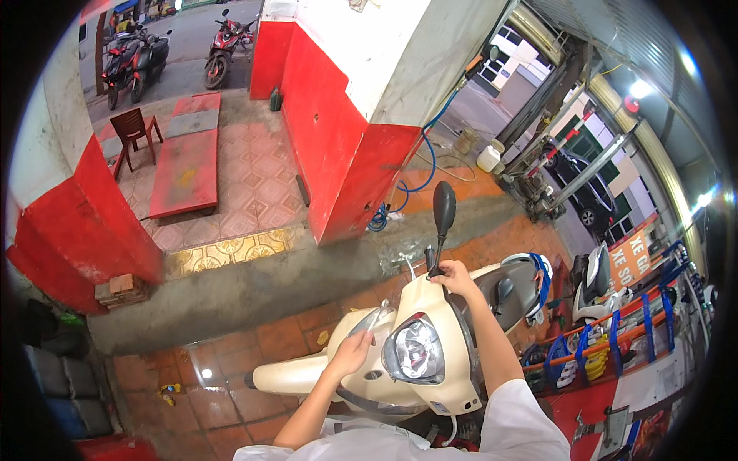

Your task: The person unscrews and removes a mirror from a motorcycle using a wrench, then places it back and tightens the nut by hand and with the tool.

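A cream scooter (pixel 446 319) stands in front of me, its headlight (pixel 416 349) facing my side. My right hand (pixel 457 277) is closed around the foot of the black mirror stem (pixel 439 255), where it meets the handlebar cover. Above it rises the dark mirror head (pixel 443 206). My left hand (pixel 352 354) lies against the scooter's front panel, fingers stretched toward the clear signal lens (pixel 377 316). Its fingertips are partly hidden, and I see nothing held in it. The cream front fender (pixel 292 374) reaches out to the left.
A concrete ledge (pixel 231 296) runs beyond the scooter, with a red and white pillar (pixel 330 146) on it. A blue hose (pixel 432 165) hangs from the pillar. To the right stands an orange rack (pixel 607 338) with blue straps. Small yellow items (pixel 169 393) lie on the tiles.
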